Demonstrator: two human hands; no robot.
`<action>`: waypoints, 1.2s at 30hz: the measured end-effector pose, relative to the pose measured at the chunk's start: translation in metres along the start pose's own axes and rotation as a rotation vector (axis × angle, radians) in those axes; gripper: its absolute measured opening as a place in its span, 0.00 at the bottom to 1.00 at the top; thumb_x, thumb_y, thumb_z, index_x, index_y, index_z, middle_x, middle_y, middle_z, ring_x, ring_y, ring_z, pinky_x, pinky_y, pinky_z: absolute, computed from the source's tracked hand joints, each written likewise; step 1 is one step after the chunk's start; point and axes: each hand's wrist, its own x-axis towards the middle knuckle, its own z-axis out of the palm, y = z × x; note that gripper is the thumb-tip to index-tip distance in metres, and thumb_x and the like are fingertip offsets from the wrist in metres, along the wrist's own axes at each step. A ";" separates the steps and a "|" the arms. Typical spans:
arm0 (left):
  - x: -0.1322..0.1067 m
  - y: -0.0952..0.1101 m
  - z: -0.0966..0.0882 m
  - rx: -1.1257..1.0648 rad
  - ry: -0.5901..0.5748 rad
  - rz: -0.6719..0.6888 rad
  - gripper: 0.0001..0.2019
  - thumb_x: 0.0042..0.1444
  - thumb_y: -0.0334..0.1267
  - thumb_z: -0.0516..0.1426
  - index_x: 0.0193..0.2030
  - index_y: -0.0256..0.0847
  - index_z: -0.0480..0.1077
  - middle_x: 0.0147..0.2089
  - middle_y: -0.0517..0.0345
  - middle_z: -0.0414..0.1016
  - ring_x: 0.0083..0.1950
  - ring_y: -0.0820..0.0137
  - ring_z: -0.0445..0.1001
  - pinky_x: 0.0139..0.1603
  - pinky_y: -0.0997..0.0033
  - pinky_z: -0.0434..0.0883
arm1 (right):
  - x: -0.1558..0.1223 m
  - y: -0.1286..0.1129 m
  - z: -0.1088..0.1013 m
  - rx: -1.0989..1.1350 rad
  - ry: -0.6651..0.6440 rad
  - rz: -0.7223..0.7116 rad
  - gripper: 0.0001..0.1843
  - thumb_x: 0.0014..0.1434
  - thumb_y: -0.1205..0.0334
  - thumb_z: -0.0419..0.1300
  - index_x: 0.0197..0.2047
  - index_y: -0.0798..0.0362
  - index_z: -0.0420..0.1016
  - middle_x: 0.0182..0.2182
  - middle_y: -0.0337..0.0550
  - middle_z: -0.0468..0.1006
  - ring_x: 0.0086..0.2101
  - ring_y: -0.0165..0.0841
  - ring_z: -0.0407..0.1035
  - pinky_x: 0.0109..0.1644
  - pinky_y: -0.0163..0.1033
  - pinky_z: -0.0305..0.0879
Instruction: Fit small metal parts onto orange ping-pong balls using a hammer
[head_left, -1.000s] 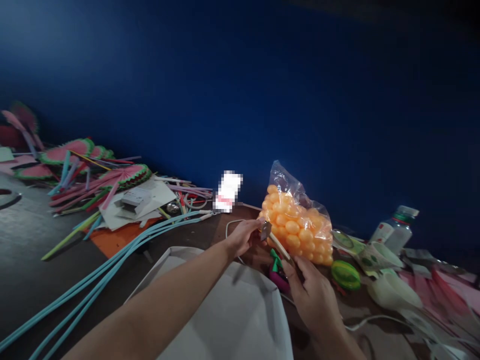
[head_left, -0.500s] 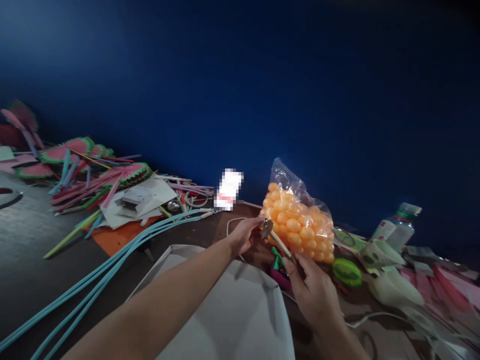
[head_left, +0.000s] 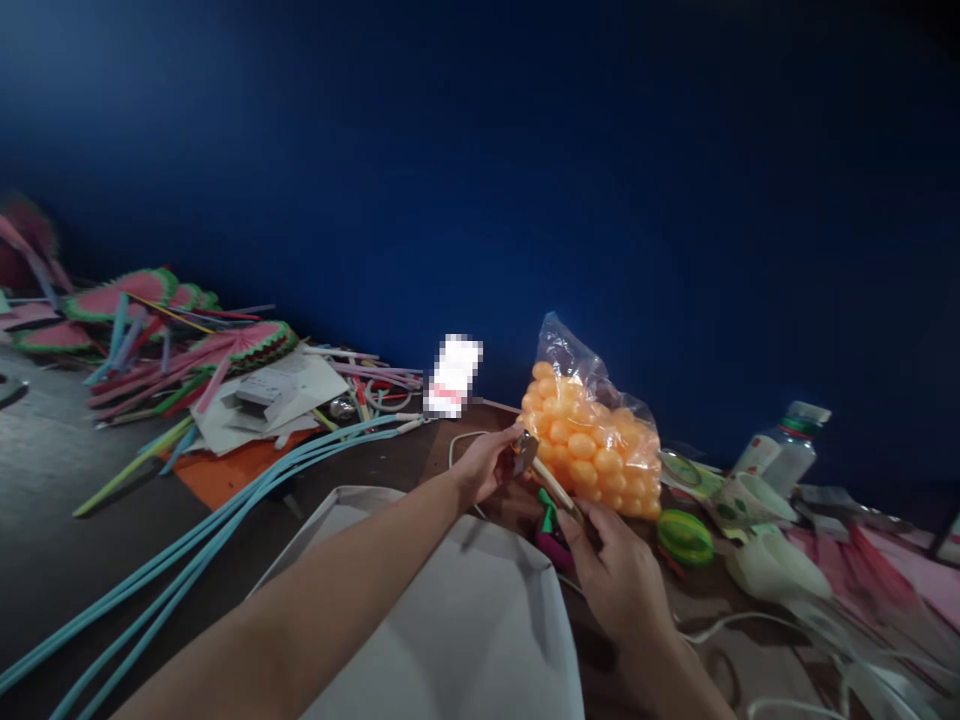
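Note:
In the head view, my right hand point(head_left: 619, 565) is closed around the lower end of a pale stick with a dark metal head point(head_left: 551, 482). The stick slants up to the left, toward my left hand point(head_left: 487, 465). The left fingers are pinched together at the metal head; exactly what lies between the fingertips is partly hidden. Just behind both hands stands a clear plastic bag of orange balls point(head_left: 592, 440). A purple toy with a green top point(head_left: 551, 545) lies below the stick, partly covered by my right hand.
A pale grey bag or cover point(head_left: 450, 620) fills the near middle. Light blue cords point(head_left: 262, 500) run along the left, near watermelon paper fans point(head_left: 255, 345). A blurred-out bright phone-like screen point(head_left: 452, 375) stands behind. Rightward are a striped green toy point(head_left: 684, 538), cups point(head_left: 776, 570) and a bottle point(head_left: 791, 450).
The view has shifted slightly, so surrounding things sit a little further left. The metal head has turned a little between my hands; both hands keep their hold.

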 end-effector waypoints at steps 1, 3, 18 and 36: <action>-0.001 0.000 0.000 -0.004 -0.001 -0.002 0.09 0.58 0.38 0.58 0.32 0.34 0.73 0.27 0.54 0.74 0.24 0.72 0.73 0.23 0.74 0.72 | 0.000 -0.001 -0.001 0.001 0.004 -0.001 0.18 0.64 0.49 0.51 0.44 0.51 0.74 0.39 0.45 0.80 0.39 0.38 0.76 0.39 0.37 0.66; -0.002 0.001 0.001 -0.013 -0.006 -0.006 0.09 0.59 0.38 0.58 0.32 0.35 0.73 0.27 0.55 0.75 0.23 0.73 0.72 0.22 0.75 0.72 | 0.000 -0.004 -0.002 0.014 0.012 -0.003 0.17 0.64 0.50 0.51 0.44 0.51 0.74 0.39 0.45 0.80 0.39 0.38 0.75 0.39 0.37 0.65; -0.001 0.000 -0.001 0.041 0.011 0.035 0.09 0.59 0.39 0.58 0.34 0.35 0.75 0.30 0.52 0.77 0.27 0.70 0.75 0.22 0.75 0.73 | -0.001 -0.014 -0.006 0.086 0.012 0.014 0.14 0.64 0.53 0.52 0.43 0.52 0.74 0.37 0.45 0.79 0.38 0.36 0.73 0.42 0.36 0.64; -0.001 0.002 0.001 0.003 0.038 0.047 0.09 0.57 0.40 0.59 0.32 0.36 0.74 0.29 0.55 0.76 0.26 0.72 0.75 0.20 0.77 0.71 | 0.000 -0.012 -0.004 0.114 0.032 -0.002 0.14 0.64 0.54 0.53 0.43 0.52 0.74 0.38 0.44 0.78 0.40 0.36 0.73 0.42 0.36 0.63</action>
